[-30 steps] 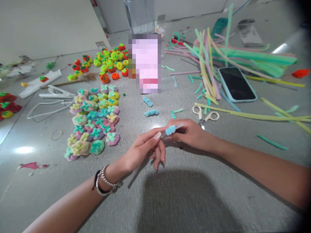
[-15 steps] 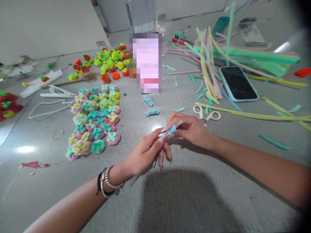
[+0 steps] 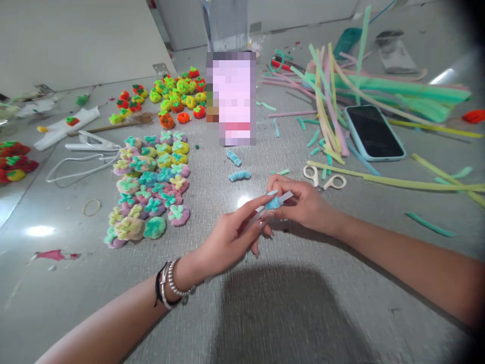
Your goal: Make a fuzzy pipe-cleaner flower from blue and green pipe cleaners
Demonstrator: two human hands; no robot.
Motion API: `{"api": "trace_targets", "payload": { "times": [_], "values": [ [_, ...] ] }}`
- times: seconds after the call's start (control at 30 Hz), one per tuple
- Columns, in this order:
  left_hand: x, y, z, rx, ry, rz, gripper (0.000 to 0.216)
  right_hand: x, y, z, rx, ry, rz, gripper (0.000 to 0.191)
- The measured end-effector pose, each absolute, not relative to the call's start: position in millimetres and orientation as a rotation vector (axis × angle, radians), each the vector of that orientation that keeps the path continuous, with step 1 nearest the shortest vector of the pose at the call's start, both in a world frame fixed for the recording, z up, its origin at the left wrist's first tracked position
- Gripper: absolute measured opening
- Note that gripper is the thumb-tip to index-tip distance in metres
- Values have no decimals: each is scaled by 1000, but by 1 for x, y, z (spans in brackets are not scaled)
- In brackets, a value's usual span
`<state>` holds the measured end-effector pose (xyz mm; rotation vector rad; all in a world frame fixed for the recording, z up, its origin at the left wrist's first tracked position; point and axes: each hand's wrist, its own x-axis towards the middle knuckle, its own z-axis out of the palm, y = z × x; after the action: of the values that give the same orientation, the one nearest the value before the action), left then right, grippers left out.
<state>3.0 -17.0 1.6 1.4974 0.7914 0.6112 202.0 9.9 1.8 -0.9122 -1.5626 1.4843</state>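
A blue pipe cleaner [image 3: 272, 203] is coiled around a flat, pale stick [image 3: 288, 196] between my hands. My left hand [image 3: 231, 237] is closed on the stick from the left, its index fingertip over the coil. From the other side, the fingers of my right hand [image 3: 305, 205] are bent and pressed together at the coil; their tips are partly hidden. Just beyond lie two loose blue coils, a slanted one [image 3: 234, 157] and a flatter one [image 3: 240, 176]. White-handled scissors [image 3: 335, 181] rest beyond my right hand, blades mostly hidden.
Rows of pastel fuzzy pieces [image 3: 153, 189] lie on the left, with red and yellow ones [image 3: 178, 96] behind. A blurred upright block [image 3: 235, 96] stands at the back. On the right are a phone [image 3: 375, 132] and a heap of pipe cleaners [image 3: 386, 86].
Both hands have shifted slightly right with the stick. My left index finger has moved forward over the blue coil. The whole view has also drifted a little.
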Motion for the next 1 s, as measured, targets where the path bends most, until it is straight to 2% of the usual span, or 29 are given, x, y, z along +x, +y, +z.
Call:
{"api": "trace_targets", "payload": {
  "times": [0.2,0.43,0.63,1.0],
  "values": [
    [0,-19,-4,1502,822,648,43,203,11,-3,-991,-1704,1342,24],
    [4,-16,2,1142,861,733,44,202,9,-2,-979,-1855,1238,21],
    [3,-12,8,1069,790,652,44,203,9,-2,-965,-1938,1154,19],
    [-4,-7,5,1004,640,617,35,202,7,-1,-1100,-1691,1382,20]
  ]
}}
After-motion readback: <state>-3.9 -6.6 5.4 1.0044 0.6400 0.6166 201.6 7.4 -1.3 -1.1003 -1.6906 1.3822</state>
